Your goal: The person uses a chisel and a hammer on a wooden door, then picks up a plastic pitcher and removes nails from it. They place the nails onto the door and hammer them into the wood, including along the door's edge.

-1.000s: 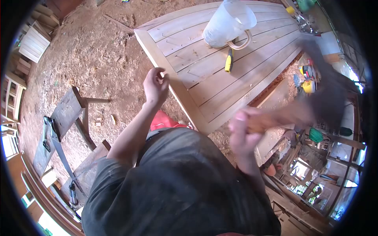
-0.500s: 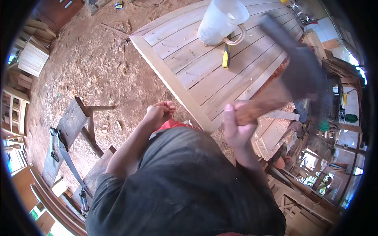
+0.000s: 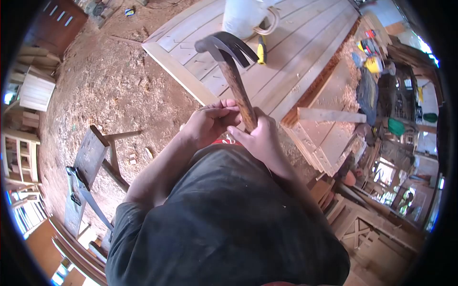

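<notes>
My right hand [image 3: 261, 136] is wrapped round the lower wooden handle of a claw hammer [image 3: 237, 90]. The hammer stands up with its dark metal head over the slatted wooden panel [image 3: 281, 78]. Close beside it, my left hand [image 3: 208, 125] is closed, fingertips pinched near the handle; whatever they hold, if anything, is hidden. Past the hammer head, a whitish plastic jug [image 3: 238, 21] stands on the panel. A yellow and black tool handle [image 3: 261, 51] lies next to the jug. Several thin nails [image 3: 198, 61] show on the panel's left part.
Stacked boards [image 3: 329, 138] with shavings lie to the right, a loose strip [image 3: 331, 116] across them. A yellow and black power tool [image 3: 372, 62] sits farther right. On the left, a wooden bench [image 3: 88, 159] carries a handsaw [image 3: 95, 207]. Shavings cover the floor [image 3: 114, 90].
My right hand has brought the hammer from the right side to the middle, upright. My left hand has moved right, close to it. The view has shifted slightly.
</notes>
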`<action>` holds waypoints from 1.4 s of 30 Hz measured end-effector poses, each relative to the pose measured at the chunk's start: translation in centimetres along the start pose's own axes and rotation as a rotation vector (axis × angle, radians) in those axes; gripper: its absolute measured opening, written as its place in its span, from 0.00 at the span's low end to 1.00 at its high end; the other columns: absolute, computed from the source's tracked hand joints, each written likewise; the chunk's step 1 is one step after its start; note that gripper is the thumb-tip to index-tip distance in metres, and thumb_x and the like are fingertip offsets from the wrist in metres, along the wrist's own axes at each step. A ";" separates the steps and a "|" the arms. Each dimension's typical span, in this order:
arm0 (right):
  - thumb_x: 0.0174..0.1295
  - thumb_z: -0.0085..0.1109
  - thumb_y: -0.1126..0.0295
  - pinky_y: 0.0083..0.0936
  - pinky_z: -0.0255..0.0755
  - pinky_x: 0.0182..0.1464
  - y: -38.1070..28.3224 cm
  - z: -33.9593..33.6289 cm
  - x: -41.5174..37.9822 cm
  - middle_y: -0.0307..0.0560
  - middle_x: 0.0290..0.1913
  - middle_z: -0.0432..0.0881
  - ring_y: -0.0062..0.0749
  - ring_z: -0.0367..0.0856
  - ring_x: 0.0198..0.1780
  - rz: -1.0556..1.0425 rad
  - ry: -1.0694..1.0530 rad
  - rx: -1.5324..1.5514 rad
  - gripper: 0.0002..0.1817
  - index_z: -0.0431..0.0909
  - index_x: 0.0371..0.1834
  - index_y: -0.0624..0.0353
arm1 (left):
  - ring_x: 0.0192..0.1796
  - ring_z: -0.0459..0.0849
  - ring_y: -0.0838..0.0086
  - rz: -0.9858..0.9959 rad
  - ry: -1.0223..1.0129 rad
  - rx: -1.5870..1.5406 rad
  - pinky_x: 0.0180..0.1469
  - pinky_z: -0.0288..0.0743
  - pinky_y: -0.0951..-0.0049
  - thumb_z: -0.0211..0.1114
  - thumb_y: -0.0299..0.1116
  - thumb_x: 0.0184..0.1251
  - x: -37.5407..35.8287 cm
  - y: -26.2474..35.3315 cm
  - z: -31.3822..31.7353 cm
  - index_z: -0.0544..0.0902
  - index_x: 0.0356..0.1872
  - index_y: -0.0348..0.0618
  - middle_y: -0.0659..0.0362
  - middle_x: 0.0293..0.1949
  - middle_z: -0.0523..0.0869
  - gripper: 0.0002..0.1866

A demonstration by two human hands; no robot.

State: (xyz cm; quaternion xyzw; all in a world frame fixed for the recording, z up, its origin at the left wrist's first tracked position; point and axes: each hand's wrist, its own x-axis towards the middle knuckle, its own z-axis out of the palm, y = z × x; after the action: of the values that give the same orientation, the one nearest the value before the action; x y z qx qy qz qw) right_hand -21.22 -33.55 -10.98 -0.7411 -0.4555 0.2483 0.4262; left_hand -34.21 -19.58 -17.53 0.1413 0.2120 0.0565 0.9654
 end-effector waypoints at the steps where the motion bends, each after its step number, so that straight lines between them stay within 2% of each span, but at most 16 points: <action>1: 0.57 0.78 0.72 0.36 0.85 0.44 0.0 0.1 -0.1 0.55 0.37 0.90 0.48 0.93 0.41 0.000 0.023 0.013 0.19 0.81 0.49 0.66 | 0.61 0.87 0.63 -0.011 -0.033 0.019 0.70 0.77 0.59 0.48 0.27 0.84 0.1 -0.2 0.2 0.78 0.60 0.37 0.50 0.59 0.85 0.13; 6: 0.58 0.74 0.74 0.40 0.84 0.43 0.3 0.3 -0.7 0.58 0.36 0.89 0.53 0.92 0.41 0.031 0.110 0.056 0.17 0.80 0.49 0.65 | 0.58 0.87 0.63 -0.014 -0.035 0.079 0.69 0.77 0.59 0.46 0.29 0.85 0.8 -1.5 2.6 0.76 0.61 0.36 0.52 0.56 0.85 0.15; 9: 0.59 0.72 0.74 0.42 0.83 0.41 1.8 0.3 -1.6 0.61 0.34 0.87 0.56 0.91 0.39 0.037 0.145 -0.001 0.14 0.80 0.45 0.66 | 0.51 0.87 0.67 0.005 -0.024 0.088 0.62 0.79 0.64 0.52 0.31 0.84 1.5 -2.2 1.2 0.77 0.61 0.36 0.55 0.51 0.86 0.14; 12: 0.59 0.71 0.73 0.42 0.82 0.39 2.3 -0.4 -2.3 0.62 0.32 0.87 0.58 0.90 0.37 0.081 0.155 -0.030 0.12 0.79 0.41 0.66 | 0.43 0.86 0.72 0.134 0.216 0.686 0.50 0.80 0.70 0.63 0.31 0.78 1.0 -1.9 1.1 0.83 0.57 0.37 0.58 0.46 0.88 0.13; 13: 0.59 0.71 0.73 0.42 0.81 0.39 2.3 -0.7 -2.5 0.62 0.31 0.86 0.58 0.90 0.36 0.107 0.156 -0.030 0.12 0.79 0.39 0.67 | 0.41 0.86 0.72 0.219 0.195 0.949 0.47 0.80 0.70 0.66 0.30 0.75 0.5 -1.7 1.3 0.85 0.55 0.38 0.58 0.44 0.88 0.12; 14: 0.59 0.71 0.74 0.34 0.80 0.41 2.8 -0.8 -2.8 0.51 0.32 0.87 0.37 0.89 0.35 0.168 0.123 -0.043 0.11 0.80 0.42 0.65 | 0.38 0.85 0.73 0.302 0.169 1.212 0.43 0.79 0.71 0.68 0.30 0.73 -0.5 -1.2 2.6 0.87 0.53 0.39 0.58 0.42 0.88 0.12; 15: 0.59 0.71 0.74 0.34 0.80 0.41 2.9 -0.8 -3.1 0.51 0.32 0.87 0.37 0.89 0.35 0.179 0.112 -0.049 0.11 0.80 0.41 0.65 | 0.36 0.84 0.73 0.382 0.137 1.474 0.40 0.78 0.72 0.71 0.29 0.71 -1.1 -1.1 3.4 0.89 0.50 0.40 0.59 0.40 0.88 0.11; 16: 0.59 0.71 0.74 0.34 0.80 0.41 2.8 -1.0 -3.3 0.51 0.32 0.87 0.36 0.89 0.35 0.190 0.103 -0.058 0.11 0.80 0.41 0.65 | 0.36 0.86 0.70 0.607 0.064 1.561 0.39 0.81 0.69 0.73 0.29 0.68 -0.8 -1.8 2.5 0.91 0.46 0.44 0.57 0.40 0.87 0.08; 19: 0.58 0.72 0.73 0.35 0.80 0.42 2.7 -1.5 -3.6 0.50 0.32 0.87 0.35 0.89 0.36 0.229 0.072 -0.050 0.11 0.80 0.40 0.64 | 0.38 0.89 0.66 0.569 -0.036 1.717 0.42 0.84 0.67 0.75 0.31 0.67 -1.5 -2.2 2.3 0.91 0.47 0.47 0.57 0.39 0.87 0.09; 20: 0.58 0.72 0.73 0.35 0.80 0.42 2.7 -1.6 -3.7 0.50 0.32 0.87 0.35 0.89 0.36 0.243 0.061 -0.040 0.11 0.80 0.40 0.64 | 0.41 0.90 0.56 0.504 -0.048 1.646 0.45 0.84 0.60 0.76 0.35 0.62 -1.5 -2.2 2.6 0.92 0.41 0.50 0.57 0.42 0.88 0.07; 23: 0.59 0.73 0.73 0.34 0.81 0.42 2.8 -1.8 -4.0 0.50 0.32 0.87 0.35 0.89 0.36 0.208 0.074 -0.028 0.11 0.80 0.39 0.64 | 0.43 0.91 0.56 0.427 -0.111 1.603 0.46 0.84 0.60 0.75 0.33 0.63 -0.9 -2.1 2.4 0.92 0.42 0.50 0.56 0.42 0.90 0.08; 26: 0.62 0.74 0.71 0.34 0.80 0.42 2.2 -2.3 -4.5 0.48 0.32 0.87 0.33 0.88 0.36 0.178 0.086 0.010 0.12 0.80 0.39 0.65 | 0.44 0.92 0.58 0.350 0.050 1.637 0.48 0.84 0.61 0.73 0.31 0.65 -0.1 -2.1 1.8 0.91 0.45 0.49 0.56 0.42 0.92 0.09; 27: 0.62 0.74 0.69 0.36 0.81 0.41 2.2 -2.4 -4.7 0.50 0.32 0.87 0.37 0.89 0.36 0.214 0.086 0.021 0.12 0.81 0.39 0.65 | 0.38 0.90 0.71 0.384 0.166 1.594 0.43 0.81 0.68 0.72 0.30 0.69 0.7 -2.1 0.9 0.90 0.45 0.46 0.57 0.38 0.93 0.07; 29: 0.63 0.75 0.66 0.39 0.82 0.41 2.8 -2.6 -5.4 0.54 0.31 0.88 0.46 0.91 0.35 0.284 0.085 0.046 0.14 0.81 0.38 0.65 | 0.38 0.90 0.73 0.564 0.384 1.485 0.43 0.81 0.68 0.70 0.30 0.70 2.5 -0.8 -1.0 0.90 0.47 0.46 0.57 0.38 0.93 0.08; 31: 0.63 0.75 0.66 0.38 0.81 0.40 3.4 -2.8 -6.2 0.53 0.30 0.88 0.44 0.90 0.33 0.297 0.125 0.086 0.13 0.81 0.37 0.65 | 0.43 0.93 0.57 0.649 0.517 1.536 0.46 0.84 0.59 0.68 0.36 0.72 3.8 0.6 -1.6 0.89 0.48 0.51 0.55 0.40 0.93 0.08; 42: 0.70 0.70 0.62 0.41 0.78 0.37 2.6 -5.4 -8.5 0.54 0.30 0.86 0.47 0.87 0.31 0.277 0.134 0.000 0.16 0.80 0.37 0.66 | 0.47 0.92 0.58 0.697 0.650 1.810 0.46 0.84 0.57 0.65 0.44 0.74 5.9 0.0 -2.0 0.90 0.48 0.61 0.63 0.47 0.93 0.09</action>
State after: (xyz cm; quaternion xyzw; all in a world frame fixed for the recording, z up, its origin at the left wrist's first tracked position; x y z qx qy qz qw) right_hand -19.86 -43.82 -10.57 -0.8118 -0.3191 0.2546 0.4175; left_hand -29.71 -18.11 -21.57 0.8490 0.3737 0.1886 0.3224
